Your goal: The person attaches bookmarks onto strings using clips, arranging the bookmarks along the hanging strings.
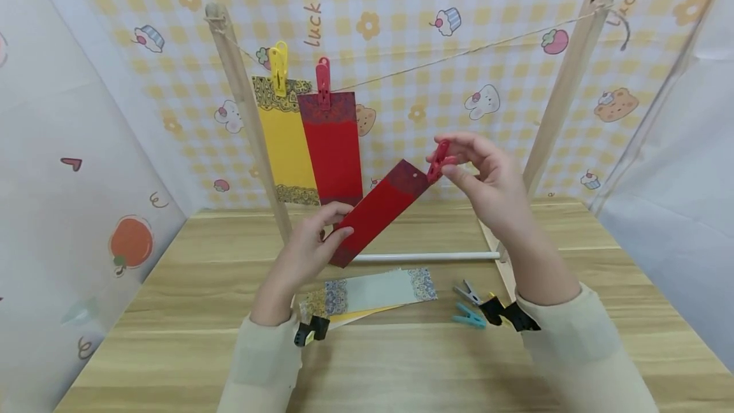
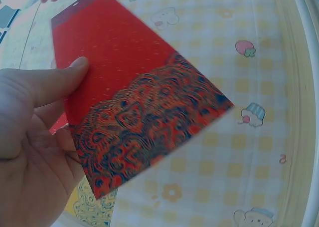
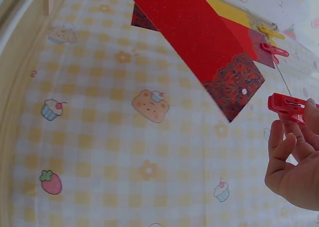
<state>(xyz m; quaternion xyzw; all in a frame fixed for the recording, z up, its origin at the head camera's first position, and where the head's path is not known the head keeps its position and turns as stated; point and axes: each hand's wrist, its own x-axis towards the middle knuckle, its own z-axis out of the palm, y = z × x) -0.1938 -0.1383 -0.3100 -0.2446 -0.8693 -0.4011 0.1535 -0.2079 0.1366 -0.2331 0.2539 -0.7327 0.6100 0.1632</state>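
My left hand (image 1: 312,244) pinches a red bookmark-like card (image 1: 381,212) near its lower end, thumb on the front face. The card is tilted, its upper end with a small punched hole pointing up and right. In my right hand (image 1: 487,177) a red clothespin (image 1: 440,161) is held between thumb and fingers, close to the card's upper corner. The right wrist view shows a gap between the clothespin (image 3: 288,107) and the card (image 3: 214,52). Behind, a second red card (image 1: 332,152) and a yellow card (image 1: 287,145) hang from a string (image 1: 401,71), held by red (image 1: 323,81) and yellow clothespins (image 1: 279,69).
Wooden posts (image 1: 241,81) (image 1: 568,88) carry the string, with a white rod (image 1: 427,257) low between them. On the table (image 1: 189,311) lie a pale patterned card (image 1: 378,292) over yellowish ones, a grey clothespin (image 1: 469,293) and a blue clothespin (image 1: 470,316).
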